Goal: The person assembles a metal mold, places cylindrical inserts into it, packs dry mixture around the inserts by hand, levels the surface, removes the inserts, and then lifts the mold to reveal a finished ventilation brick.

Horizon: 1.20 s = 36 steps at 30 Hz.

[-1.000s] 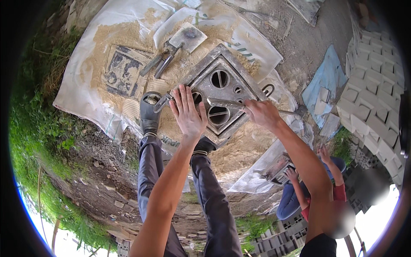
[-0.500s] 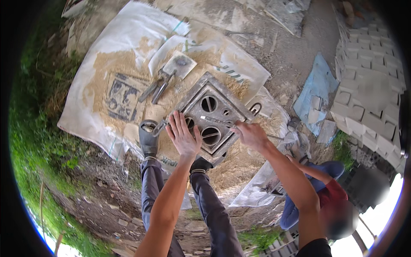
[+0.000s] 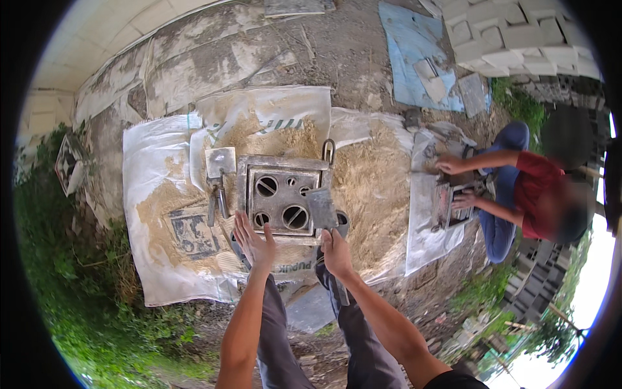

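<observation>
A square grey metal mould (image 3: 275,235) with round holes, some crossed by bars, stands on sand-covered sacks in front of me. My left hand (image 3: 254,249) is at its near left corner, fingers stretched out and thumb apart; whether it presses on the rim I cannot tell. In my right hand (image 3: 336,254) is a trowel (image 3: 321,206), its flat grey rectangular blade over the mould's right edge and its handle end showing below my fist. Left of the mould lies a square metal plate (image 3: 221,160) beside dark handle-like tools (image 3: 221,203).
White sacks (image 3: 148,152) spread under brown sand (image 3: 369,194). On the right a person in a red top (image 3: 539,188) sits, hands at another mould (image 3: 446,206). A blue sheet (image 3: 405,39) and stacked pale blocks (image 3: 518,35) lie beyond. Plants (image 3: 84,279) border the left.
My view has turned, so the mould now appears squarer and the co-worker higher. The trowel has turned from edge-on across the mould to showing its flat blade near the right edge.
</observation>
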Each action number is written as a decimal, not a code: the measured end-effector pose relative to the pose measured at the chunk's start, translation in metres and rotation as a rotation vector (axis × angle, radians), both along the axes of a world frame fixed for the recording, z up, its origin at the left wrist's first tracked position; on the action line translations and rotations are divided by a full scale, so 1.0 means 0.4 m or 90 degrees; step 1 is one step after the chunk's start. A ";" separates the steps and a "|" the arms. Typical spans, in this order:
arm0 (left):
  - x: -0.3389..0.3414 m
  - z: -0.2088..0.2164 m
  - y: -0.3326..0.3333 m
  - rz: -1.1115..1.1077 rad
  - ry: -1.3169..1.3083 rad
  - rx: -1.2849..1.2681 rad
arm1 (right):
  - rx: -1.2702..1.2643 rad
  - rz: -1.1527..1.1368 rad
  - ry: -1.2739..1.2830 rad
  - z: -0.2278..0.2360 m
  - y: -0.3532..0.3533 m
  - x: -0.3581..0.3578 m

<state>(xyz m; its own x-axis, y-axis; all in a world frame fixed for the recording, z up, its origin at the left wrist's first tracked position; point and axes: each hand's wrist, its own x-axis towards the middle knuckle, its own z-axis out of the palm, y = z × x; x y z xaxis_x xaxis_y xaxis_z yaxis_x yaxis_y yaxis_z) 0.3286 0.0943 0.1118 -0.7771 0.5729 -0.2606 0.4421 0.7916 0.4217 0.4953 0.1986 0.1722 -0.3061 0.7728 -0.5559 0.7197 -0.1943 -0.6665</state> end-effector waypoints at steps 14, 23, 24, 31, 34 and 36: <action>-0.130 -0.026 -0.004 -0.208 -0.151 -0.007 | -0.258 -0.451 0.069 -0.066 -0.060 -0.007; -0.153 -0.022 -0.043 -0.261 -0.136 0.037 | -0.257 -0.484 0.088 -0.050 -0.084 -0.046; -0.152 -0.020 -0.044 -0.257 -0.137 0.039 | -0.255 -0.480 0.088 -0.051 -0.088 -0.044; -0.148 0.002 -0.050 -0.238 -0.176 0.015 | -0.244 -0.444 0.089 -0.061 -0.104 -0.027; -0.147 0.008 -0.056 -0.239 -0.174 0.036 | -0.243 -0.429 0.066 -0.043 -0.101 -0.031; -0.141 0.006 -0.066 -0.238 -0.172 0.054 | -0.254 -0.425 0.052 -0.033 -0.094 -0.035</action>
<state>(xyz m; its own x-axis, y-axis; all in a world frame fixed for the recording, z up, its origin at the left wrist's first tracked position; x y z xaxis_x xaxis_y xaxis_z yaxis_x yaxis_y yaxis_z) 0.2723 0.0679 0.1143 -0.4242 0.8288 -0.3649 0.5561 0.5564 0.6174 0.4815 0.1611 0.1589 0.1009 0.5540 -0.8264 0.3175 -0.8051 -0.5010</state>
